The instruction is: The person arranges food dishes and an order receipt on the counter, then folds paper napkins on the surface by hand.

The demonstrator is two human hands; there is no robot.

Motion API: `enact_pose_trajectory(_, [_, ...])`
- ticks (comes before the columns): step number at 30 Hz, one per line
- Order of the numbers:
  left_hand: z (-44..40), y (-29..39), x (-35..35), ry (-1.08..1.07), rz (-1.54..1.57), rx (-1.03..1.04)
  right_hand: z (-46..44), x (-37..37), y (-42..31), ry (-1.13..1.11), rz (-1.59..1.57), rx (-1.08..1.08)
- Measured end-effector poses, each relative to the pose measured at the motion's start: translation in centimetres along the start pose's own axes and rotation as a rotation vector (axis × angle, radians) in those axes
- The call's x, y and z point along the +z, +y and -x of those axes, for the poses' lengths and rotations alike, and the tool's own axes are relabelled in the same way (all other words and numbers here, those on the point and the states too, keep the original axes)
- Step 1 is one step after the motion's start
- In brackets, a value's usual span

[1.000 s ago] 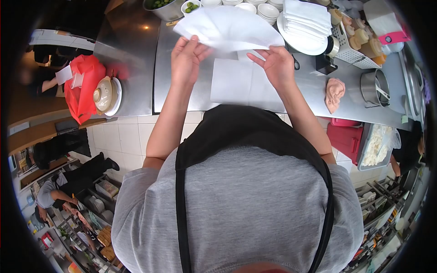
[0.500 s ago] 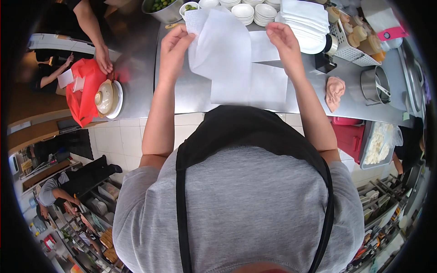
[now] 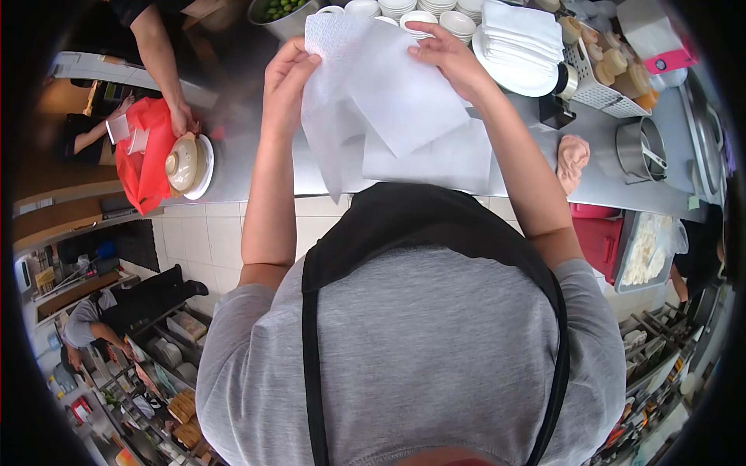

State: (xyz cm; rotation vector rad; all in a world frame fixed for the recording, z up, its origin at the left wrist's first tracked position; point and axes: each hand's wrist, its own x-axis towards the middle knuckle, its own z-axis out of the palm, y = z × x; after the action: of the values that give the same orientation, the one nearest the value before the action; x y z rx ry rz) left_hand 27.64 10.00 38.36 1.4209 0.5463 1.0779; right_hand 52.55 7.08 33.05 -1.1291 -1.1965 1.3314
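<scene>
My left hand pinches the upper left edge of a white textured sheet, which hangs over the steel counter. Beside it, my right hand has its thumb and fingers closed at the top edge of a smooth white sheet. The two sheets overlap in the middle, and I cannot tell whether they are joined. Below them more white sheets lie flat at the counter's near edge. Past my right hand a stack of folded white cloths rests on a white plate.
Stacked white bowls and a pot of green fruit stand at the back. Right are a bottle basket, a pink cloth and a metal pot. Left, another person's hand is near a lidded pot and red bag.
The white sheet has swung down from its spread, raised position and now hangs in folds. My right hand let go, then came back left to its edge. Another person's arm has entered at the left.
</scene>
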Motion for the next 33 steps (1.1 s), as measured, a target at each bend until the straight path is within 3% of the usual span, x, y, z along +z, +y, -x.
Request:
enact_pose_trajectory(3, [0.2, -0.1, -0.2, 0.013, -0.054, 0.0, 0.5, 0.8, -1.1, 0.07, 0.058, 0.085])
enact_pose_trajectory(5, [0.0, -0.4, -0.2, 0.005, -0.097, 0.019, 0.5, 1.0, -0.6, 0.028, -0.149, 0.084])
enact_pose_trajectory(7, [-0.2, -1.1, -0.4, -0.172, 0.0, -0.001, 0.6, 1.6, -0.9, 0.046, -0.255, 0.047])
enact_pose_trajectory(11, [-1.4, -1.1, 0.1, -0.271, 0.093, -0.005, 1.3, 2.8, -2.8, 0.049, -0.392, -0.056])
enact_pose_trajectory(13, [-2.2, 0.5, 2.2, -0.132, -0.373, 0.159, 1.7, 4.0, -4.1, 0.092, -0.32, -0.079])
enact_pose_trajectory(15, [-2.4, 1.3, 4.2, -0.135, -0.383, 0.152, 1.8, 4.6, -4.8, 0.137, -0.245, -0.103])
enact_pose_trajectory(17, [-2.0, 2.7, 6.8, -0.143, -0.785, 0.127, 1.8, 4.7, -5.2, 0.076, -0.175, -0.198])
enact_pose_trajectory(21, [-3.0, 1.9, 5.8, -0.057, -0.635, -0.074, 2.0, 4.4, -5.9, 0.083, -0.213, -0.394])
enact_pose_trajectory(22, [-3.2, 2.0, 5.6, -0.083, -0.394, -0.031, 2.0, 3.8, -5.7, 0.161, -0.062, -0.442])
enact_pose_trajectory(24, [-3.3, 3.2, 5.3, -0.113, -0.315, -0.066, 1.7, 2.7, -5.0, 0.24, 0.089, -0.492])
enact_pose_trajectory(26, [-3.5, 3.9, 4.5, -0.178, -0.22, -0.103, 1.2, 1.8, -4.0, 0.261, 0.542, -0.686])
enact_pose_trajectory(30, [-3.9, 4.9, 2.6, -0.188, -0.169, -0.082, 1.1, 1.9, -3.6, 0.179, 0.557, -0.588])
enact_pose_trajectory(32, [-4.0, 5.4, 2.4, -0.184, -0.169, -0.029, 1.5, 2.1, -4.8, 0.12, 0.475, -0.348])
enact_pose_trajectory(33, [-4.1, 5.6, 2.4, -0.179, -0.167, 0.021, 1.7, 2.2, -5.2, 0.12, 0.475, -0.349])
